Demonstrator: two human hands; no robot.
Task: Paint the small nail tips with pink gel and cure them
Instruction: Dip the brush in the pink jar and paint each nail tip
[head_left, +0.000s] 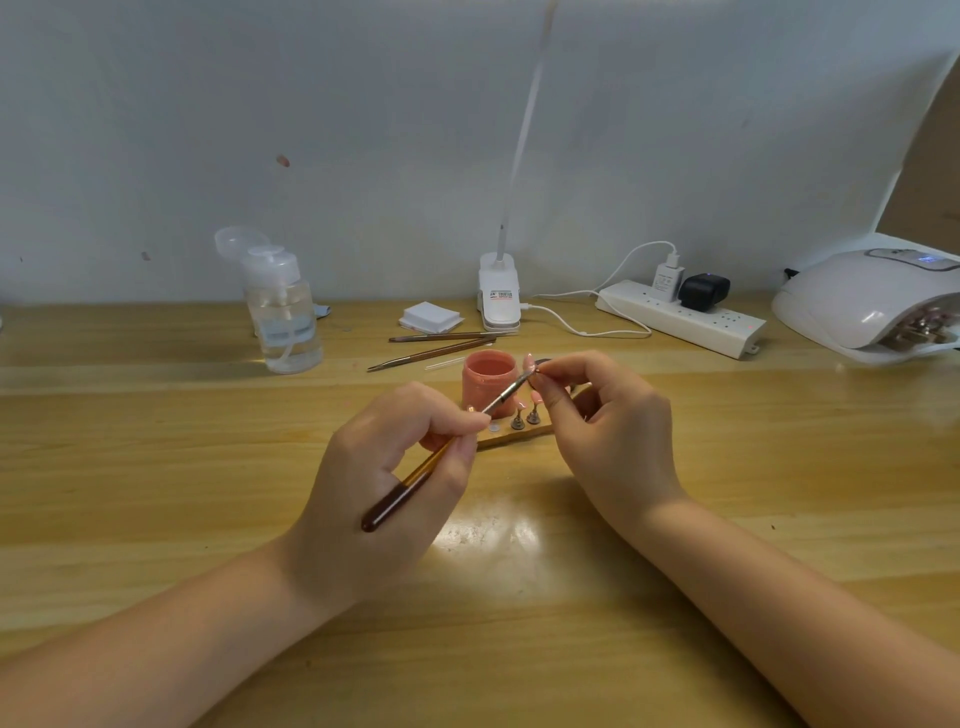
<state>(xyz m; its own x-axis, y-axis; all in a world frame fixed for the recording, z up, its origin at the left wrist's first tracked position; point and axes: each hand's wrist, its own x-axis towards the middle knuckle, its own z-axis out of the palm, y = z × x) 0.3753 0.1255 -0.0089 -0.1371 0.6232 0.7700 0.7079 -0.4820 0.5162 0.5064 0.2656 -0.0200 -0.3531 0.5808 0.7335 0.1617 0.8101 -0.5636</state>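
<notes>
the clip lamp (498, 296) by the far edge of the tabletop (156, 467) has a small label with letters, but they are too blurry for me to read. the white plug (666, 280) in the power strip (680, 319) has tiny print that i cannot read too.

my left hand (395, 467) is curled around a brush (441, 452). the brush has a dark brown end, a see-through amber middle and a silver neck. its tip touches a small nail tip (531, 362) that i pinch on its little stand with my right hand (613, 431), thumb and first finger pressed together on it. the nail tip looks shiny and pink.

right behind it, near the middle of the tabletop, sits the open pink gel jar (488, 382). just in front of the jar is a wood strip (519, 434) with two more nail tips on stands (525, 413), pink too.

the white curing lamp (867, 301) sits at the far right edge. a clear pump bottle (283, 312) stands toward the far left. two more brushes (436, 345) lie beside white pads (430, 317).
</notes>
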